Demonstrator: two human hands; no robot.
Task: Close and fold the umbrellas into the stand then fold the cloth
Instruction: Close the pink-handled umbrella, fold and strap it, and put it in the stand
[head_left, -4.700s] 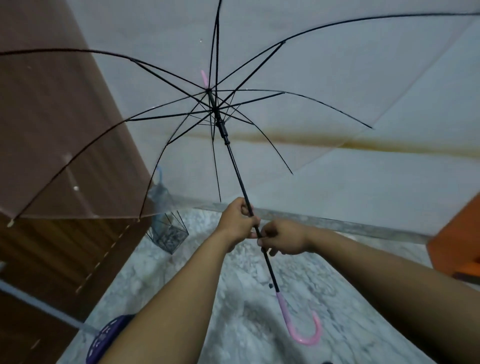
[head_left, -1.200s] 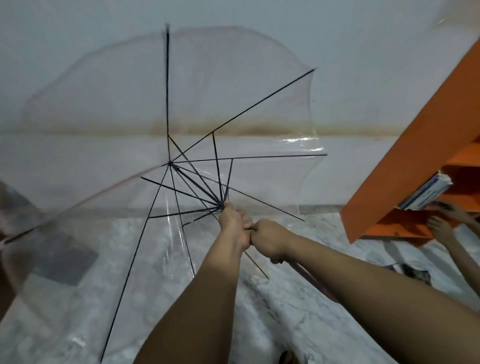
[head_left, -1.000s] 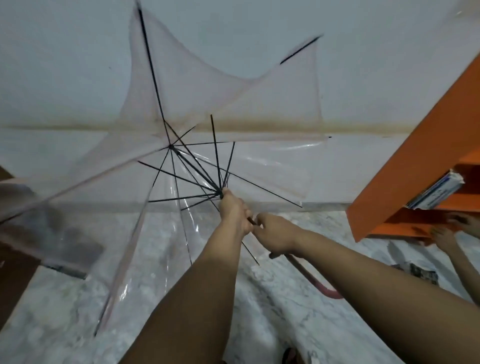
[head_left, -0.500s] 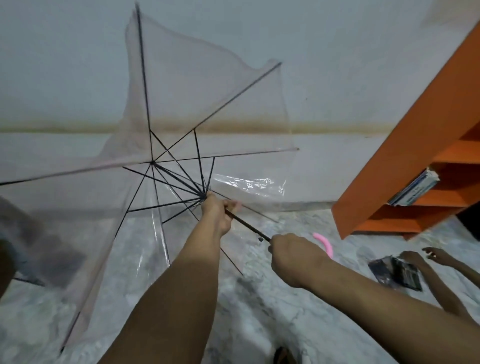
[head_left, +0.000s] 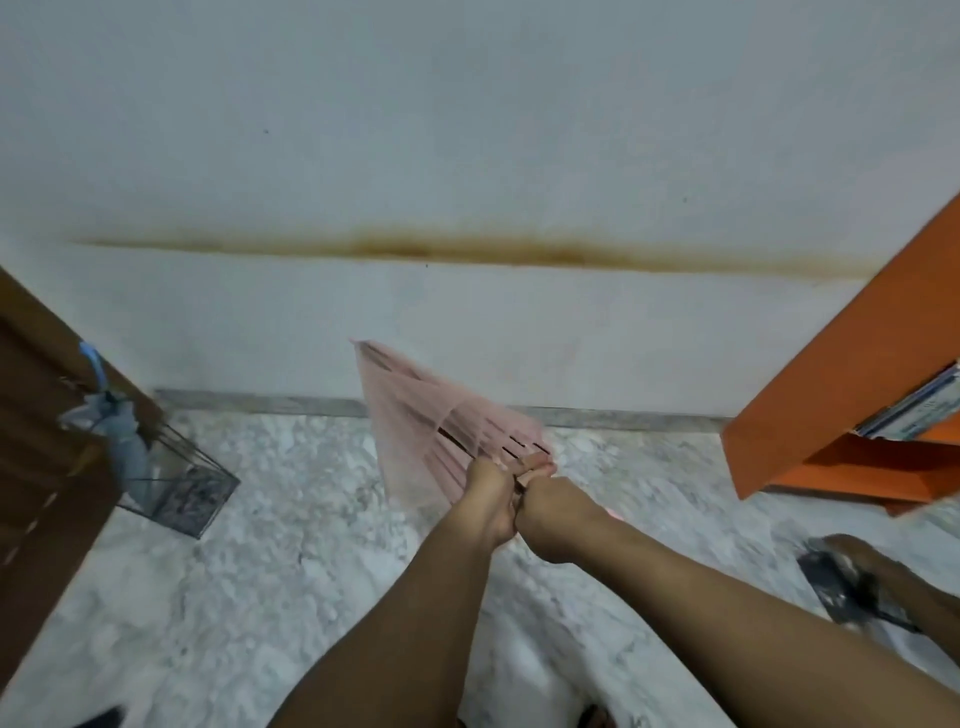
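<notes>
Head view looks down two bare forearms that meet over a white marbled floor (head_left: 249, 582). Both hands are curled tight around the clear umbrella (head_left: 441, 421), side by side and touching: the left hand (head_left: 491, 496) nearer the canopy, the right hand (head_left: 545, 501) just beside it on the handle side. Its canopy is collapsed into a blurred, pinkish fan of folds with dark ribs showing through, and it points up and to the left from the hands toward the wall (head_left: 467, 130). How the fingers lie on the shaft cannot be made out, since the hands hide it and the plastic is smeared by motion. At the left, against a brown wooden door (head_left: 47, 467), a wire umbrella stand (head_left: 182, 488) sits on the floor with a folded pale blue umbrella (head_left: 117, 431) upright inside it, well apart from the hands. An orange shelf unit (head_left: 841, 405) stands at the right with books or papers on a shelf. Near the lower right edge another person's hand (head_left: 872, 561) rests on a dark flat object (head_left: 836, 587) on the floor.
</notes>
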